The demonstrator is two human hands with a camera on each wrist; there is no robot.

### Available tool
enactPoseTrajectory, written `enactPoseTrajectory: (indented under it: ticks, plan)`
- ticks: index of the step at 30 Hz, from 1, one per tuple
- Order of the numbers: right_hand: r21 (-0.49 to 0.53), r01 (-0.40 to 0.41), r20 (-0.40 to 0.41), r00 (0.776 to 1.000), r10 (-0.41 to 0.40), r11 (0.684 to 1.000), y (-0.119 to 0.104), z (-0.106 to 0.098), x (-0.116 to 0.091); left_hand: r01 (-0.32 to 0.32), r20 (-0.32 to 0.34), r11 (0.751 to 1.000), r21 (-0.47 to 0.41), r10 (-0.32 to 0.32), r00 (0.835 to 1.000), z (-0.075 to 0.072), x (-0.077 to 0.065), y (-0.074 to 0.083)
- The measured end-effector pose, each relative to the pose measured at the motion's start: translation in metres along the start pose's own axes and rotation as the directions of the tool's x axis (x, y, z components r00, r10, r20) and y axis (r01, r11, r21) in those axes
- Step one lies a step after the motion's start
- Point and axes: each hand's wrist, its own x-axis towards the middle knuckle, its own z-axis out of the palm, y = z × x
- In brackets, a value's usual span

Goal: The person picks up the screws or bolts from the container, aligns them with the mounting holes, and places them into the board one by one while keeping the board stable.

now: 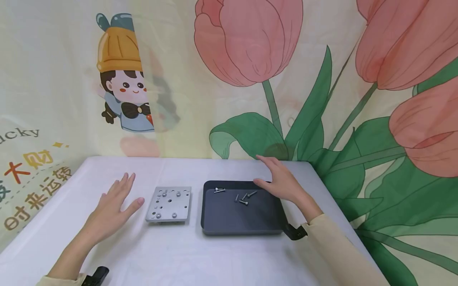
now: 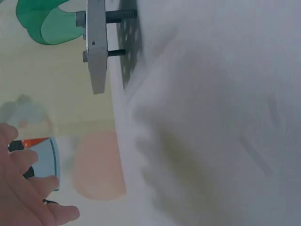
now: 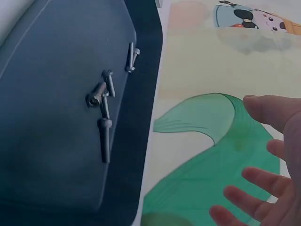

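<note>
A square silver metal plate (image 1: 170, 204) with several holes stands left of a dark grey tray (image 1: 243, 220). Socket-head screws sit in it near its corners, and in the left wrist view a threaded shank (image 2: 123, 15) sticks out below the plate's underside. My left hand (image 1: 112, 208) hovers left of the plate, fingers spread, holding nothing. Over the tray's far right corner hangs my right hand (image 1: 280, 180), its fingers extended and nothing in its grasp. Several loose screws (image 3: 106, 136) lie in the tray's far half.
A white cloth (image 1: 229, 258) covers the table under the plate and tray. Behind the table's back edge hangs a printed curtain (image 1: 186, 79) with tulips and a cartoon child. Each wrist wears a black strap-on device, one (image 1: 295, 231) near the tray's right side.
</note>
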Motion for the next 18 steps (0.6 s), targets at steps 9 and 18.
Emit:
enactPoseTrajectory:
  ticks: [9,18]
  plan:
    - [0.143,0.032,0.075,0.996,-0.043,0.989,-0.004,0.019,0.020,0.087,0.053,0.975,-0.205,-0.078,0.996,0.009,-0.007,0.014]
    - [0.291,-0.077,0.192,0.981,0.021,0.954,-0.019,0.049,0.040,0.202,0.141,0.932,-0.301,-0.166,0.976,0.022,-0.016,0.021]
